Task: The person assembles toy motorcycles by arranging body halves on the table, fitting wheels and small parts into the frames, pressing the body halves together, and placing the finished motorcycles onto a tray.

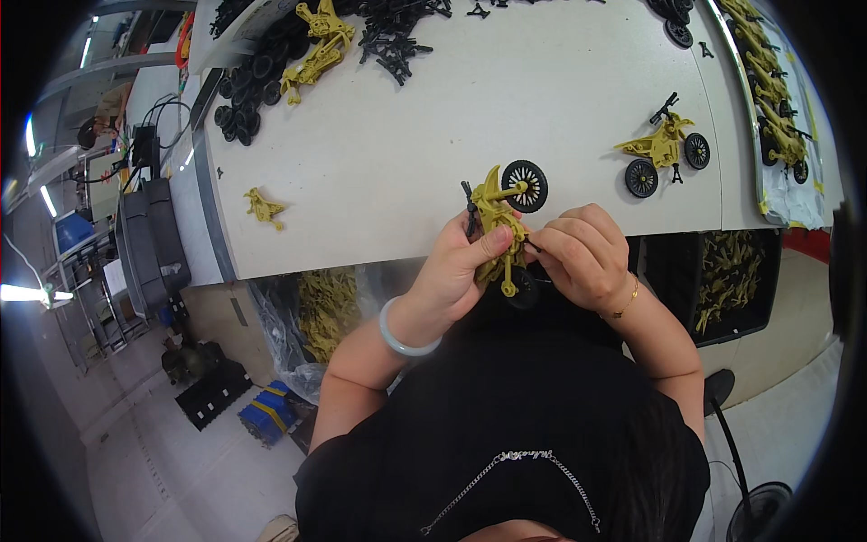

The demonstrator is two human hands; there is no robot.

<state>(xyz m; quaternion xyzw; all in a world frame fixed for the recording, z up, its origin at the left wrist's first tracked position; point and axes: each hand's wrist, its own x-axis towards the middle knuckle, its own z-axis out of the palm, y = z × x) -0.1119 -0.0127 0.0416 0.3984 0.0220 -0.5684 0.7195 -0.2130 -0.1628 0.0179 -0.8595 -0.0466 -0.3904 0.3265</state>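
Observation:
Over the table's near edge, a yellow toy motorcycle [492, 213] with black spoked wheels and a black handlebar is gripped in my left hand [447, 275], the thumb pressed across its frame. My right hand [585, 257] is closed beside it, thumb and forefinger pinching a small dark part [533, 245] against the frame's side. The fingertips partly hide that part. Off to the right stands another toy motorcycle [664, 140] with both wheels and a handlebar, a small black stand-like piece [677, 173] next to it.
Black wheels [242, 108], yellow bodies [316, 63] and small black parts [393, 50] lie at the back left. A single yellow piece [265, 208] rests at left. Several motorcycles [781, 131] fill a tray at right. Below the edge are a bag [330, 312] and black crate [772, 280] of yellow parts.

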